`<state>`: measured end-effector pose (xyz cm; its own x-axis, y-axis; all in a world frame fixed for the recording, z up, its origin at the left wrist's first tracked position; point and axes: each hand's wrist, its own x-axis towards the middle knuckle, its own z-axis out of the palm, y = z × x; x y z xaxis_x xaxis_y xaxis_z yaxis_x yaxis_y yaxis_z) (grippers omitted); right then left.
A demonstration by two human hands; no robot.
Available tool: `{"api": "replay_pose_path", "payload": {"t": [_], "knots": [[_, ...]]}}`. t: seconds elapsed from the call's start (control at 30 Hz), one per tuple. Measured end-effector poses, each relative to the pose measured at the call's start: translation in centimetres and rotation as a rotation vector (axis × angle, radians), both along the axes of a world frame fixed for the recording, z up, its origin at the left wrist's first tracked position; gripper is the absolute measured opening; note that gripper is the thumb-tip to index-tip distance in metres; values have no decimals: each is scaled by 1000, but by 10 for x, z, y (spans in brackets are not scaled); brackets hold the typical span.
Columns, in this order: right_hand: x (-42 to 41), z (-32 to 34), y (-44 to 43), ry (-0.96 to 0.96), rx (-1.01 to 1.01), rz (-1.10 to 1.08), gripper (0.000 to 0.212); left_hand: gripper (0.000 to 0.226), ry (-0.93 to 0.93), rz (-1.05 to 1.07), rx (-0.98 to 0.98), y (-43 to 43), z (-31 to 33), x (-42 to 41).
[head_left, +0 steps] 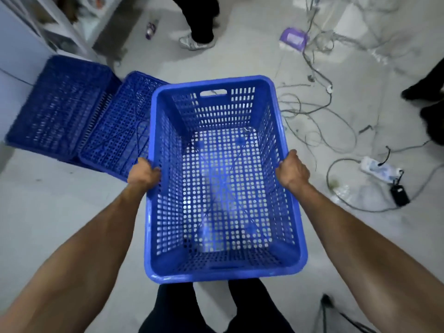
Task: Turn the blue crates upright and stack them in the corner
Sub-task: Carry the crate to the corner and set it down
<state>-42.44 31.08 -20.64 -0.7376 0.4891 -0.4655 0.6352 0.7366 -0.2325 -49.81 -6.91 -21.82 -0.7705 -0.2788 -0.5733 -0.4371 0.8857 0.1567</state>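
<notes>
One upright crate (pixel 213 109) (mouth up), left hand (pixel 143 174), right hand (pixel 293 173) gripping its rims

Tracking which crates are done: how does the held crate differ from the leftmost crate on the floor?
The held crate is open side up, showing its inside; the leftmost crate lies base up. The held crate is off the floor, gripped at both long rims by the left hand and right hand; the leftmost crate lies untouched on the floor. Both are blue perforated plastic.
</notes>
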Motion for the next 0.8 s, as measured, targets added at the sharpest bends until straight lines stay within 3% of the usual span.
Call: {"api": "replay_pose_path", "payload": {"t": [0.13,0.27,0.4,0.6,0.8], "knots": [[8,65,-14,98,4,86,41,53,106,86,-50,-12,70,39],[12,109,-49,263,1,144,35,55,110,133,-88,-42,120,73],[11,141,-96,345,10,233,43,52,156,200,-105,-96,155,103],[3,162,-196,417,-59,357,34,39,408,432,-71,-186,188,166],[-8,175,-318,510,-72,509,29,35,468,607,-87,-292,192,220]]}}
